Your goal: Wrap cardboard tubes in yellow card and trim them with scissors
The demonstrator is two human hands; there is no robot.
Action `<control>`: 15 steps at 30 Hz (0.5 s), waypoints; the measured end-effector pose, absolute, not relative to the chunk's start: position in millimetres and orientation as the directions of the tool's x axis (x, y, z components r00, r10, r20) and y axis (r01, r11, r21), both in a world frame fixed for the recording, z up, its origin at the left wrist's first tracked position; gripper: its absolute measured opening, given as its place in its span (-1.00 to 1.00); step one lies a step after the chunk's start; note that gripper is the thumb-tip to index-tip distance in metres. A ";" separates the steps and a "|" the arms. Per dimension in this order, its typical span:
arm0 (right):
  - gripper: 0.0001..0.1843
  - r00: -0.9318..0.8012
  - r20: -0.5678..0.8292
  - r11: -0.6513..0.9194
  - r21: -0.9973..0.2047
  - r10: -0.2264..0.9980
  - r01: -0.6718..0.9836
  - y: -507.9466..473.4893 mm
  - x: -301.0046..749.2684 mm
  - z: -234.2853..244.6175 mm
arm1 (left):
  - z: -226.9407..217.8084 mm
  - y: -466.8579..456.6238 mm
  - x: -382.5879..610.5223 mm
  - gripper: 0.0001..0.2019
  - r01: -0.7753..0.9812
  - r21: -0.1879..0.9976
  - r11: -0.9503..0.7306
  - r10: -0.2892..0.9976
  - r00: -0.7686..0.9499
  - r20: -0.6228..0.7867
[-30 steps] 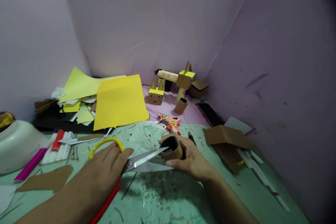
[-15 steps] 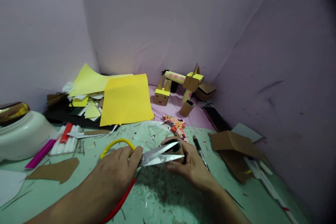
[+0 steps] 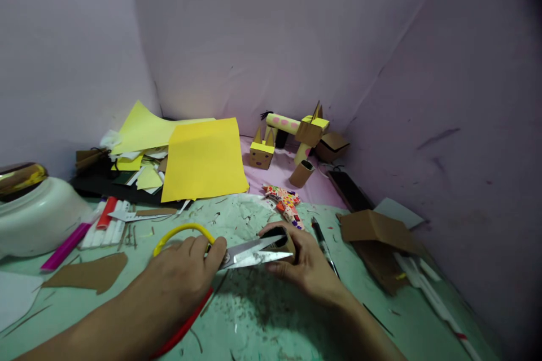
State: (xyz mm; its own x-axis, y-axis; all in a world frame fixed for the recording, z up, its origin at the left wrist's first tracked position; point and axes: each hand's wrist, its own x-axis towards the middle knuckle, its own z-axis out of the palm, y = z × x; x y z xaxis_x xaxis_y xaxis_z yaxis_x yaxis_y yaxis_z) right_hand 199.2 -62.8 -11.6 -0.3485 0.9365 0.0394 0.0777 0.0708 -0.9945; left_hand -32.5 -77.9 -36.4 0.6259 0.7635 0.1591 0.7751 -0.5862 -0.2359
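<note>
My left hand (image 3: 188, 262) is closed on a pair of scissors (image 3: 249, 254) with one yellow and one red handle. The blades are parted and point right, over the open end of a short brown cardboard tube (image 3: 288, 243). Fingers and thumb of my right hand (image 3: 311, 265) wrap round that tube, which has a dark inside. From this angle I cannot tell whether a blade touches the tube's rim. Just beyond my right hand lies a floral-patterned glue gun (image 3: 284, 200). A pen (image 3: 324, 245) lies to the right of it.
Yellow sheets (image 3: 205, 161) lie at the back left. A cardboard animal figure (image 3: 283, 123), a small cardboard head (image 3: 261, 156) and another cardboard tube (image 3: 301, 174) stand behind. Folded cardboard (image 3: 381, 231) is at right, markers (image 3: 105, 231) and a cardboard scrap (image 3: 91, 272) at left.
My left hand and the scissors have shifted slightly left, drawing the blade tips back a little. The blades look slightly closer together. My right hand and the tube have barely moved.
</note>
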 end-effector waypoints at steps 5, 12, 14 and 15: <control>-0.69 -0.343 0.060 0.095 -0.992 0.937 0.087 -62.8 198.2 -12.5 | -17.9 -81.7 -32.0 -0.49 0.768 -0.186 -0.613 0.772 0.633 0.065; -0.67 -0.302 0.103 0.121 -0.992 0.948 0.039 -65.3 198.3 -14.8 | -24.9 -80.2 -30.7 -0.50 0.731 -0.186 -0.656 0.736 0.675 0.056; -0.67 -0.278 0.130 0.146 -0.988 0.952 0.040 -64.9 199.2 -14.8 | -29.7 -79.0 -30.2 -0.49 0.751 -0.212 -0.626 0.748 0.654 0.110; -0.67 -0.273 0.137 0.155 -0.987 0.952 0.045 -64.5 199.7 -14.6 | -30.1 -78.6 -30.3 -0.49 0.757 -0.194 -0.624 0.750 0.650 0.124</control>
State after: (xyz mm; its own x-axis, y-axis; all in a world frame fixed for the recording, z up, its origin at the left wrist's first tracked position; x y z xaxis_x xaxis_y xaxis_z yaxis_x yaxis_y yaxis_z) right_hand 199.7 -64.5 -14.6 -0.2732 0.9522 0.1370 0.0446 0.1548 -0.9869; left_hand -30.3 -78.6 -30.1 0.6498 0.7499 0.1241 0.7570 -0.6238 -0.1944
